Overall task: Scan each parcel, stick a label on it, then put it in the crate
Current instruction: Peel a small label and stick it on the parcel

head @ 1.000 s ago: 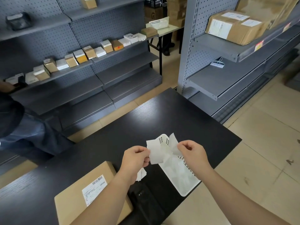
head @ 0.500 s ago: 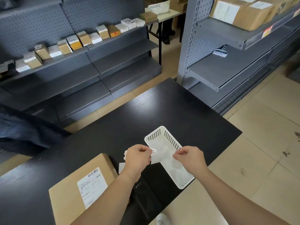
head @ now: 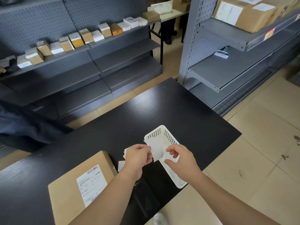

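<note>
At the near edge of the black worktop (head: 186, 111), to the left of both forearms, a brown cardboard parcel (head: 68, 192) lies flat with a printed shipping sticker (head: 91, 184) on its top face. Just beyond it, the left hand (head: 138, 157) is raised above the worktop, thumb and forefinger pinching the near edge of a white label (head: 155, 149) whose right edge curls. A few small white paper slips (head: 121, 165) lie on the worktop just beside that hand. The right hand (head: 180, 159) is close to the label's curled edge with fingers loosely bent and the thumb apart from them; I cannot tell whether it holds anything. Beneath and behind both hands a long white perforated basket (head: 162, 129) sits at an angle, its near end reaching the worktop's edge. Farther left, a person in dark clothing (head: 24, 127) stands by the worktop. Beyond, grey pegboard shelving carries a row of small boxes (head: 73, 41), and on the right a large carton (head: 243, 13) sits on an upper shelf (head: 230, 31).
</note>
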Demonstrator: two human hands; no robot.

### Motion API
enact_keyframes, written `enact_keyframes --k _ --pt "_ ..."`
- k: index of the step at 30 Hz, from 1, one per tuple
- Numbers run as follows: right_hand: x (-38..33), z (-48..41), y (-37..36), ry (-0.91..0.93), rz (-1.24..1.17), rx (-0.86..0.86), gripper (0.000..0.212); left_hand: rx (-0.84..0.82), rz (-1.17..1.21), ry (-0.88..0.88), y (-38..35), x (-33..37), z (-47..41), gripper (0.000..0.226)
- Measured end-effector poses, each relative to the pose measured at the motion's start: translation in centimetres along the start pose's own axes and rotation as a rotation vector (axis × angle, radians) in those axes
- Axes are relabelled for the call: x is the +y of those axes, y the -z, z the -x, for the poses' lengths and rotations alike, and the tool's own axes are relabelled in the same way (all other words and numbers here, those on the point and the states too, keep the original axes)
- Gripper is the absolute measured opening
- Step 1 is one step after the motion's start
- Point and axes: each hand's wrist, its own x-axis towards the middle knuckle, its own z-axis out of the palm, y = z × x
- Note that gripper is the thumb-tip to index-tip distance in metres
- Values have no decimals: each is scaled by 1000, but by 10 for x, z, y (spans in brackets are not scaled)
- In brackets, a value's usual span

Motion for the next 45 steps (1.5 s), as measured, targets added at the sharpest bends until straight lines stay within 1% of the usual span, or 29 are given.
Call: enact_keyframes --k 4,8,10,13,15,17,21,23,24,25,26,28,30,33,35,37,39,42,45 --pt "-20 3 -13 253 92 -11 38 -13 162 33 25 15 8 4" --pt "-43 2 -32 455 200 58 33 -36 314 82 56 22 22 3" --pt "-54 2 -44 578 212 106 29 -37 382 117 74 20 29 4" --pt "-70 4 -61 681 190 84 19 -11 454 149 101 12 38 6" --pt "-81 7 -73 701 189 39 15 19 489 153 122 6 43 8" --pt "-95 14 -84 638 142 -20 14 24 493 146 143 -1 48 7" --pt "-131 27 -104 393 -75 -107 13 -58 494 91 191 -17 61 9" --pt "-150 34 -116 308 -160 -160 10 -79 525 43 216 -33 66 29" --pt "-159 37 -123 271 -184 -194 9 -63 511 19 227 -41 68 36" --pt "-166 40 -131 236 -199 -225 9 -41 478 -9 237 -48 71 38" --pt "-172 42 -140 207 -215 -260 9 -12 440 -37 247 -55 73 34" --pt "-180 46 -160 162 -227 -342 8 54 367 -96 264 -67 77 20" --pt "-184 49 -179 115 -213 -422 8 129 317 -113 280 -82 78 16" --pt "-185 51 -209 43 -153 -495 18 259 271 -49 300 -105 74 23" --pt "-182 51 -230 17 -93 -486 19 324 267 -5 309 -120 67 26" --pt "-180 51 -250 23 -32 -460 15 384 273 28 314 -135 58 29" --pt "-178 48 -267 42 19 -421 15 423 220 42 318 -146 48 30" --pt "-173 41 -285 67 102 -388 17 471 103 41 322 -155 34 9" --pt "-164 34 -300 66 186 -372 13 526 -4 54 327 -161 20 11"
